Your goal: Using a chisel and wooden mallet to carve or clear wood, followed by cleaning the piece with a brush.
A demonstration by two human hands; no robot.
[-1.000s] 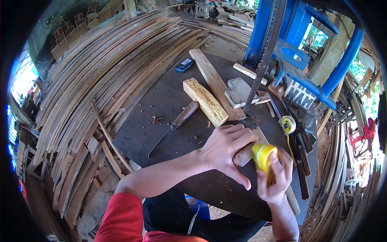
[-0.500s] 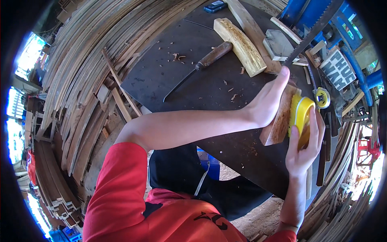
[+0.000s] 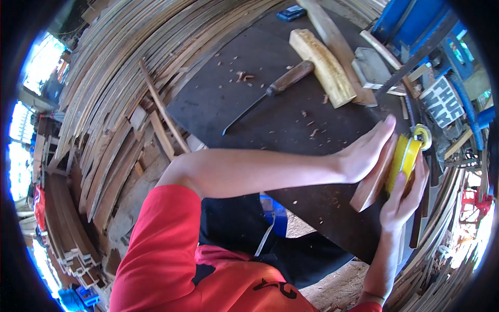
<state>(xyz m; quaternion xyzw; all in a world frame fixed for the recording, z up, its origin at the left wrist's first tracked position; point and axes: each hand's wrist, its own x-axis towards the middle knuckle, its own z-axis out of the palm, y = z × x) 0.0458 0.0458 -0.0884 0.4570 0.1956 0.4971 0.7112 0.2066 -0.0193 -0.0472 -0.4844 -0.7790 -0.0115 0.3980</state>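
My left hand holds a brown wood block at its left side, one digit stretched along it toward the far end. The other fingers of that hand are hidden behind the block. On the block's right side, my right hand grips a yellow scrubbing brush. Its bristles face the wood and appear to touch it. Just beyond the brush lies a yellow tape measure.
On the dark tabletop lie a wooden-handled chisel-like tool, a pale carved wood piece and scattered shavings. A saw blade slants near blue machinery at the far right. Long wood strips are stacked at the left.
The whole view has shifted, so the table things sit lower and farther right. The wood block has tilted and come slightly nearer, showing less of its broad face. Both hands keep their holds.
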